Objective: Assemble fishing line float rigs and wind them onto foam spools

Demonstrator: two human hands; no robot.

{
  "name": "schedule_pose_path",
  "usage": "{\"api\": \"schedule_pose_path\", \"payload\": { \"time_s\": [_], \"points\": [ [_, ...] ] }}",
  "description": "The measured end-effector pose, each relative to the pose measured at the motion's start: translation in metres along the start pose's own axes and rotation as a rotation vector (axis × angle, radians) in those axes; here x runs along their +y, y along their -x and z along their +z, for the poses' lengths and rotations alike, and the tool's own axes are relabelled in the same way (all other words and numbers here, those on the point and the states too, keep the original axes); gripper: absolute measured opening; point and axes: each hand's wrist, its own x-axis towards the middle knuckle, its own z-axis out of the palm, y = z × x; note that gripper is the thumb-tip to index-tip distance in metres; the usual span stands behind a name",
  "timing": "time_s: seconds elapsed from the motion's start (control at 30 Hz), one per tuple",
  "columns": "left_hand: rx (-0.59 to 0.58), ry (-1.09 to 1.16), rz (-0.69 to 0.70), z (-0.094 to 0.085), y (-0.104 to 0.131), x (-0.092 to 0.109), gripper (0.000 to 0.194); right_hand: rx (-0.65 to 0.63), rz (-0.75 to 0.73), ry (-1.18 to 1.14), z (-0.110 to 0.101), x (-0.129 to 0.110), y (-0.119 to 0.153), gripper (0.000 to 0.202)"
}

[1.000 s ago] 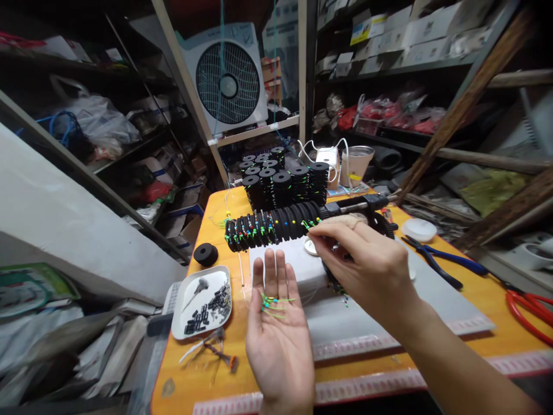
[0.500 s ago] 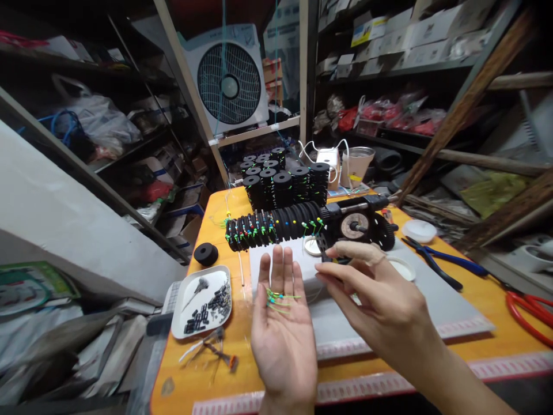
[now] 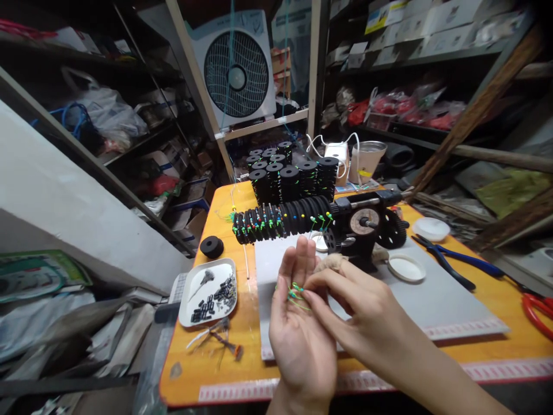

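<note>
My left hand (image 3: 302, 340) is palm up with its fingers stretched out. Several small bright green threads (image 3: 296, 300) with tiny blue-green knots or beads lie on that palm. My right hand (image 3: 358, 302) reaches over from the right, thumb and index finger pinched on one of these threads at the palm; a tan wrap covers one of its fingers. Just beyond the hands stands a black winding device (image 3: 365, 225) with gears. Its horizontal row of black foam spools (image 3: 298, 214) carries green threads and coloured beads.
Stacked black foam spools (image 3: 289, 178) stand at the back of the yellow table (image 3: 173, 383). At left are a loose spool (image 3: 211, 246) and a white tray (image 3: 185, 308) of small black parts. Blue-handled pliers (image 3: 469, 262), a white lid (image 3: 406, 268) and red-handled scissors (image 3: 536, 314) lie right.
My right hand has moved left and down from beside the winding device to my left palm, and its fingertips now pinch at the green threads. The view has shifted slightly.
</note>
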Motion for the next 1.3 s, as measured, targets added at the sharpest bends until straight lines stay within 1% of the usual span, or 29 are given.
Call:
{"api": "schedule_pose_path", "payload": {
  "time_s": [0.13, 0.2, 0.27, 0.37, 0.4, 0.47, 0.57, 0.67, 0.8, 1.03, 1.13, 1.23, 1.3],
  "points": [
    [0.011, 0.045, 0.007, -0.001, 0.000, 0.002, 0.048, -0.014, 0.012, -0.046, 0.000, 0.003, 0.000, 0.013],
    [0.027, 0.064, 0.041, -0.001, 0.000, 0.005, 0.049, 0.018, 0.019, -0.045, -0.004, 0.005, -0.003, 0.012],
    [0.039, 0.065, 0.092, -0.002, -0.002, 0.009, 0.051, 0.112, 0.000, 0.024, -0.009, 0.007, -0.010, 0.009],
    [0.033, 0.055, 0.149, -0.004, -0.005, 0.014, 0.053, 0.271, -0.061, 0.219, -0.017, 0.011, -0.025, 0.006],
    [0.030, 0.053, 0.160, -0.005, -0.006, 0.016, 0.052, 0.305, -0.084, 0.285, -0.020, 0.012, -0.031, 0.006],
    [0.030, 0.047, 0.171, -0.006, -0.006, 0.019, 0.053, 0.333, -0.124, 0.400, -0.022, 0.015, -0.041, 0.008],
    [0.043, 0.042, 0.184, -0.006, -0.005, 0.021, 0.052, 0.320, -0.148, 0.522, -0.022, 0.017, -0.051, 0.008],
    [0.051, 0.041, 0.188, -0.006, -0.004, 0.023, 0.051, 0.298, -0.153, 0.600, -0.020, 0.019, -0.055, 0.008],
    [0.062, 0.026, 0.183, -0.004, -0.002, 0.023, 0.053, 0.284, -0.155, 0.648, -0.020, 0.018, -0.058, 0.012],
    [0.054, 0.042, 0.166, -0.003, 0.002, 0.025, 0.054, 0.203, -0.148, 0.711, -0.021, 0.011, -0.065, 0.016],
    [0.033, 0.053, 0.171, -0.004, 0.003, 0.025, 0.053, 0.138, -0.164, 0.688, -0.023, 0.009, -0.058, 0.017],
    [0.009, 0.074, 0.162, -0.006, 0.002, 0.023, 0.052, 0.071, -0.182, 0.595, -0.023, 0.009, -0.040, 0.015],
    [-0.007, 0.100, 0.142, -0.008, 0.002, 0.021, 0.051, 0.082, -0.174, 0.538, -0.021, 0.009, -0.025, 0.013]
  ]
}}
